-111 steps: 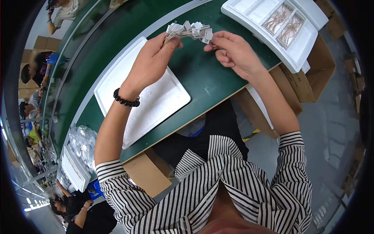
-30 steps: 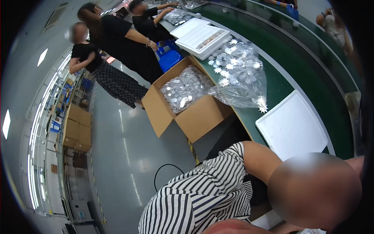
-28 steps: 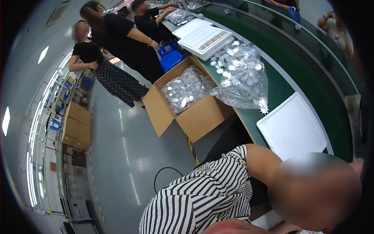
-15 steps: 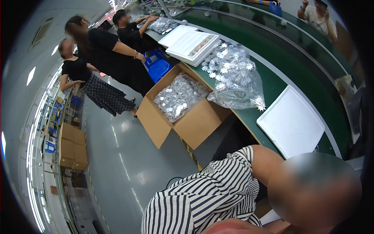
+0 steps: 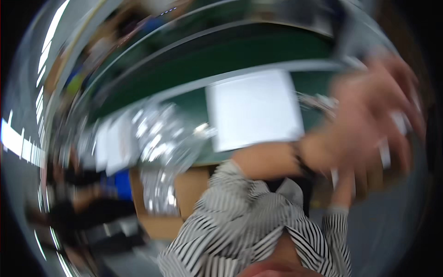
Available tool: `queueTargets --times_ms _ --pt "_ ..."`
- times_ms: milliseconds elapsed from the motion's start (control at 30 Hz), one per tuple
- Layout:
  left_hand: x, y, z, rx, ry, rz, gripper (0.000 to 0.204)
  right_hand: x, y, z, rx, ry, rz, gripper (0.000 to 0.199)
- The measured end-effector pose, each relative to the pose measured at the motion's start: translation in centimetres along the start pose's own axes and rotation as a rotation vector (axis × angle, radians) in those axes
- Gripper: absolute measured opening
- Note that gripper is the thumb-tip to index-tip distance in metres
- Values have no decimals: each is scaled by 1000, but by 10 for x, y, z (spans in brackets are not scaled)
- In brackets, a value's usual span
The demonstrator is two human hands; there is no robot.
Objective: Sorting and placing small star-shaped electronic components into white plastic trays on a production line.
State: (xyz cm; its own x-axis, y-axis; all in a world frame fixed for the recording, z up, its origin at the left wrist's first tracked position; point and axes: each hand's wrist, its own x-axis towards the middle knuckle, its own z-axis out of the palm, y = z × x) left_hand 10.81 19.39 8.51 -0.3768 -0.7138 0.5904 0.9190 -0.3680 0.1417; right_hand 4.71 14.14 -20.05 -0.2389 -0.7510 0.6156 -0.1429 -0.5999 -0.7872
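Note:
My left arm reaches across to the right, a dark band at its wrist. My left hand [image 5: 364, 120] is smeared by motion, and I cannot make out whether it grips anything. Just below it, my right hand [image 5: 345, 184] is mostly hidden behind the left one, its striped sleeve rising from the lower edge. Small white patches show around the fingers of both hands; their kind is too blurred to name. Left of my hands a flat white tray [image 5: 254, 108] lies on the green bench. Thin pale strands or parts [image 5: 318, 102] lie between tray and left hand.
Left of the tray lies a clear plastic bag [image 5: 161, 134] of shiny silver parts. Below it stands an open cardboard box [image 5: 191, 189] with more bagged silver parts. White trays [image 5: 115, 143] sit further left. Blurred people [image 5: 78, 198] are at the left, beside a blue stool [image 5: 123, 184].
The view has swung right, so the tray, bag and box now appear further left. Both my hands have come into sight at the right, with strong motion blur.

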Motion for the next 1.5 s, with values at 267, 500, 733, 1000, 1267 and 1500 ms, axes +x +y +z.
queueTargets --times_ms 267,500,733,1000,1267,1500 --pt "109 -41 -175 1707 -6 -429 26 33 -8 -128 -259 366 426 14" --pt "135 -150 -244 1977 -735 -505 22 33 -19 -123 -242 316 469 13" --pt "157 -211 -244 2132 -1085 -756 28 35 -21 -131 -239 302 373 12" --pt "155 -195 -262 2093 -1083 -812 24 35 -23 -131 -140 282 391 9" --pt "122 -145 -197 1947 -584 -542 15 31 -91 -162 823 614 684 15" --pt "75 -145 -136 1824 -1060 -923 14 42 -111 -195 916 638 767 23"
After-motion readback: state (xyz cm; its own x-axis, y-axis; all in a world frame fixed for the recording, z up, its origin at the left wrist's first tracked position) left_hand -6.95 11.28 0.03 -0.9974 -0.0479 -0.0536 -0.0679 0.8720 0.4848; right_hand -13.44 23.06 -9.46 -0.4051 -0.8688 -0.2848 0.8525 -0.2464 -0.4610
